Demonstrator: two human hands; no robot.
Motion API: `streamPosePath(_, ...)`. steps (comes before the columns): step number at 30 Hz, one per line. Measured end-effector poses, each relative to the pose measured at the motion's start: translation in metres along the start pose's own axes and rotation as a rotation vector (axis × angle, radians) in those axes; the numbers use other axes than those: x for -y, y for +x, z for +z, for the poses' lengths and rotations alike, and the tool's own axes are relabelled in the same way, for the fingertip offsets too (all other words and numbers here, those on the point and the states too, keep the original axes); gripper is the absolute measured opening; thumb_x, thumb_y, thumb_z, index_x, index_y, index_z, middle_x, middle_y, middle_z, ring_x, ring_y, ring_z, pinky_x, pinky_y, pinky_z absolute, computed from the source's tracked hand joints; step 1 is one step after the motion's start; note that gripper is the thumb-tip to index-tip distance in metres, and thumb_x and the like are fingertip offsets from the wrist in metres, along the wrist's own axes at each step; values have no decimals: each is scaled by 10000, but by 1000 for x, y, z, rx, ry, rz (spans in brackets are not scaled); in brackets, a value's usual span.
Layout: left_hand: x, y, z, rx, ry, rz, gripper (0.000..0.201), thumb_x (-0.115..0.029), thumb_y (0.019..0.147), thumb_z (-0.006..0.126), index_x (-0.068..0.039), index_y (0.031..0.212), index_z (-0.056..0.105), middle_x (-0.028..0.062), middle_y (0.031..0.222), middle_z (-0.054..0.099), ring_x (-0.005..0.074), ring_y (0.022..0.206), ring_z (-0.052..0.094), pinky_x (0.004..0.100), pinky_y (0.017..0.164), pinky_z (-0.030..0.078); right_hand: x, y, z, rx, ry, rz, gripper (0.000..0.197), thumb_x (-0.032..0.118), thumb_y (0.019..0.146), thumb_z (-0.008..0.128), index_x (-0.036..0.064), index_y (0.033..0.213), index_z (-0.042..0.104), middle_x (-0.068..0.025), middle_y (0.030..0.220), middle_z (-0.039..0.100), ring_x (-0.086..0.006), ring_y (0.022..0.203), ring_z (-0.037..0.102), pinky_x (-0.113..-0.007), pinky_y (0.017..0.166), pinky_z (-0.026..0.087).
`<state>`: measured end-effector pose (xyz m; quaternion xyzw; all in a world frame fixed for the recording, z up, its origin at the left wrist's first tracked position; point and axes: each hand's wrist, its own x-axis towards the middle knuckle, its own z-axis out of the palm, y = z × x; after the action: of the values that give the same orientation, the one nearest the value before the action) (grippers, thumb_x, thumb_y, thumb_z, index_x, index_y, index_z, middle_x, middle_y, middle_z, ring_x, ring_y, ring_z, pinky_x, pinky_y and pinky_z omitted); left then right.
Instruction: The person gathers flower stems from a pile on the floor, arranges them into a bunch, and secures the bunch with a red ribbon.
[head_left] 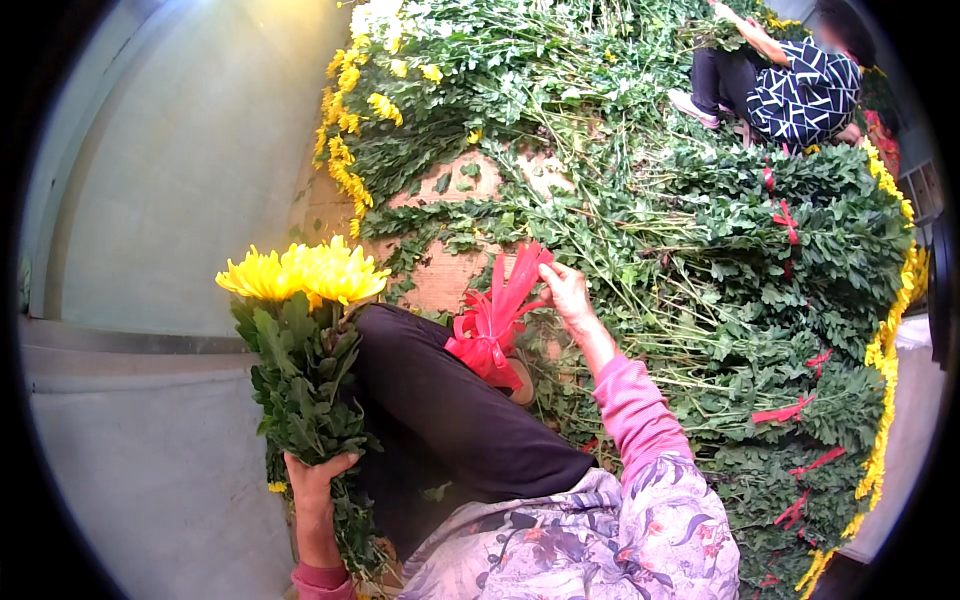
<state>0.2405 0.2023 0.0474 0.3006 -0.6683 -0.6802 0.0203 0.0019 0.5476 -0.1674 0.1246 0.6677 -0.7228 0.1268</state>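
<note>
My left hand [317, 482] is closed round the leafy stems of a bunch of yellow chrysanthemums [292, 375], held upright beside my left leg with the blooms at the top. At my knee, my right hand [568, 293] pinches the upper end of a red ribbon strip. That strip belongs to a bundle of red ribbons [487, 330], gathered and tied at its middle and lying against my lower leg near the foot. The lower ends of the held stems are partly hidden by my forearm.
Cut chrysanthemum stems [640, 260] cover the floor ahead and to the right. Bunches tied with red ribbon [785, 412] are stacked at right, yellow blooms outward. More yellow flowers [345, 170] lie far left by a pale wall [180, 180]. Another person [800, 95] sits far right among the stems.
</note>
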Motion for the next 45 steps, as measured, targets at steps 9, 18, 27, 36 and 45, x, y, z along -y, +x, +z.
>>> streamPosePath(9,1,-4,0,-8,4,-13,611,104,579,738,28,1167,592,96,1025,668,212,910,664,341,797,560,25,6,-43,-109,590,198,181,195,1007,511,38,1079,566,-93,967,670,-58,529,439,-214,453,391)
streamPosePath(18,-27,-20,-39,-94,-38,-98,606,88,565,742,22,1152,610,102,1041,677,226,906,660,355,823,543,152,69,-108,-573,360,-706,181,149,1014,492,31,1079,614,-121,1035,675,-198,912,642,-322,805,523)
streamPosePath(27,-80,-31,-45,303,9,-63,563,-46,564,791,19,1113,686,116,962,717,233,859,678,379,794,541,150,-166,206,1275,-186,-687,131,36,890,604,-2,1015,621,-147,901,657,-297,835,672,-366,735,528)
streamPosePath(36,-55,23,-17,486,342,-126,523,-46,625,819,5,1121,657,60,1034,708,160,928,640,311,888,497,200,-174,142,1330,-75,-474,128,-37,866,531,-11,937,634,-120,874,690,-241,803,680,-343,716,526)
streamPosePath(45,26,14,26,250,901,439,391,-112,707,721,32,1027,548,217,909,657,418,886,655,504,779,527,211,-186,214,1269,-289,-519,131,41,912,519,-1,851,627,-62,718,657,-143,635,645,-281,598,508)
